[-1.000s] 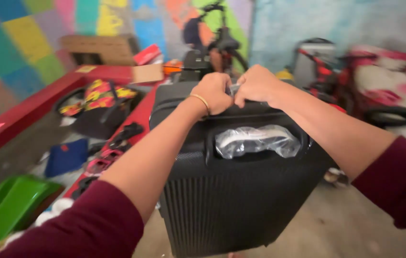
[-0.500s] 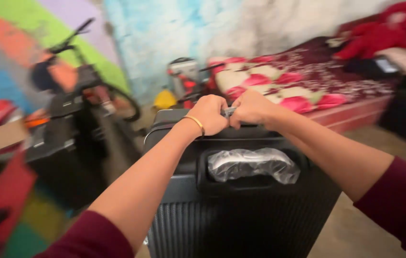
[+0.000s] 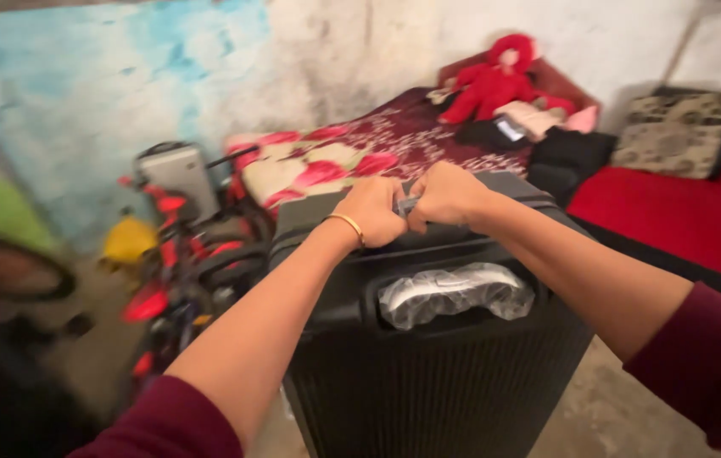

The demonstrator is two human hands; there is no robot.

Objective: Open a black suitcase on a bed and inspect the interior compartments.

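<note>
A: Sleeves of dark maroon cloth come in at the bottom, at 7 and at 4 o'clock. Just beyond stands the black ribbed hard-shell suitcase [image 3: 428, 373], upright at 6 o'clock, with its plastic-wrapped recessed carry handle [image 3: 455, 294] on top.

B: And the hands?

A: Left hand [image 3: 373, 210], with a thin gold bangle [image 3: 347, 224], and right hand [image 3: 445, 195] are both closed into fists, touching each other, on the top pull handle [image 3: 409, 204] of the suitcase. It is small and wrapped in plastic, so I cannot tell its shape.

B: What could go wrong?

A: I think the plastic wrap is slippery, so the grip may slide. Also the tall case may tip if it is pulled to one side.

B: The floor and room?

A: Bare concrete floor [image 3: 632, 416], rough. At 9 o'clock a red children's bicycle [image 3: 178, 280]. At 12 o'clock a bed with maroon flowered cover [image 3: 377, 144] and a red stuffed doll [image 3: 496, 76]; at 2 o'clock a red sofa [image 3: 674, 212]. Behind, a worn blue and white wall [image 3: 123, 85].
</note>
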